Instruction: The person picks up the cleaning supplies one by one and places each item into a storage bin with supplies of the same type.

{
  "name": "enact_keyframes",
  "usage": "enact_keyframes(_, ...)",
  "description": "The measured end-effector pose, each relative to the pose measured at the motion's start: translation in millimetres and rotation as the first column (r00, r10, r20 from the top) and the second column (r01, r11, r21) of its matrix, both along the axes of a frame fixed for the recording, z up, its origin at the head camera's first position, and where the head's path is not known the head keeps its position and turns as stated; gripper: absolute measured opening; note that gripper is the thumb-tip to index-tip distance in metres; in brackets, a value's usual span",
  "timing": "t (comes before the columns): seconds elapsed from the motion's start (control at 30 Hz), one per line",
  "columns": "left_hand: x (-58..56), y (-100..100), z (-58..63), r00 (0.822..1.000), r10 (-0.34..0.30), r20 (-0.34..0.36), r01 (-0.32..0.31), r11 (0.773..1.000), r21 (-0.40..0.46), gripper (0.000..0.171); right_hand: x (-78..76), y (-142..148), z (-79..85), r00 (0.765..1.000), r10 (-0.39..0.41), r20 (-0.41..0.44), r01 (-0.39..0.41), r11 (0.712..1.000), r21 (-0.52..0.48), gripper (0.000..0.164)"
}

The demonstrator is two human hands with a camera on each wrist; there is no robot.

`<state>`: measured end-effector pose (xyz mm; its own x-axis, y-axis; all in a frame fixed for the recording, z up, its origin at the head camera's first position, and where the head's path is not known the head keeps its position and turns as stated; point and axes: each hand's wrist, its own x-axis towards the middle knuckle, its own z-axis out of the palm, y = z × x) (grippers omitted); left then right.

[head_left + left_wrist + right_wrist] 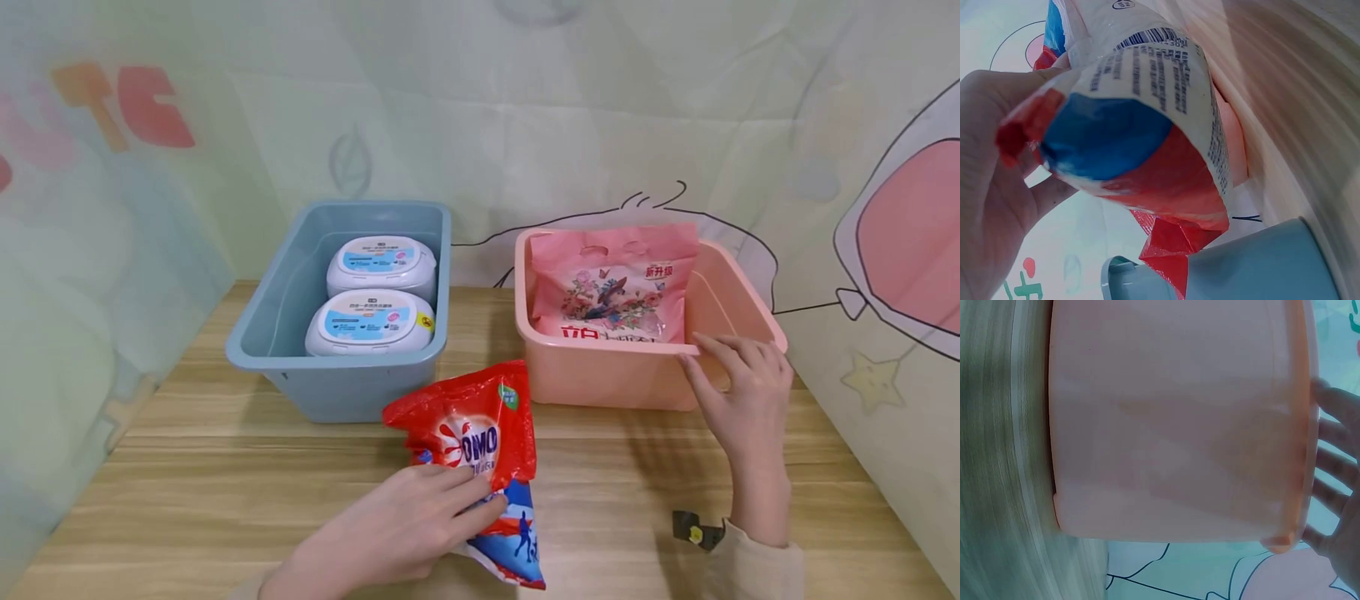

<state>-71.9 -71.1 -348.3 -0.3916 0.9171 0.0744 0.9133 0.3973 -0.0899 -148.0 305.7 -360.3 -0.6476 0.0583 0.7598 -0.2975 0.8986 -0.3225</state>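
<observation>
My left hand [412,525] grips a red and blue OMO laundry detergent bag [517,458], its front facing up in the head view. The bag's printed back [1147,81] with a barcode fills much of the left wrist view. My right hand [750,392] holds the front rim of a pink plastic bin [600,375] near its right corner, thumb outside and fingers over the edge. Inside that bin stands a pink floral detergent bag [615,292]. In the right wrist view, the fingertips line the rim of the bin [1179,425].
A blue plastic bin [360,392] stands to the left, holding two white tubs with blue labels, the front tub [367,325] and the rear tub [382,258]. Both bins sit on a wood-grain table [187,483], backed by a printed cloth [480,108].
</observation>
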Motion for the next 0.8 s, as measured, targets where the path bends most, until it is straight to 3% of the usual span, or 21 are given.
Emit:
enact_keyframes(0.33, -0.1, 1, 9.7, 1.000, 0.006, 0.005, -0.005, 0.999, -0.033, 0.061, 1.2, -1, 1.3, 1.000, 0.006, 0.004, -0.006, 1.000, 0.003, 0.035)
enact_keyframes(0.8, 0.8, 5, 18.0, 0.994, -0.027, -0.110, 0.027, 1.000, -0.004, 0.057, 0.8, -1, 1.6, 1.000, 0.008, -0.004, -0.008, 1.000, 0.007, 0.035)
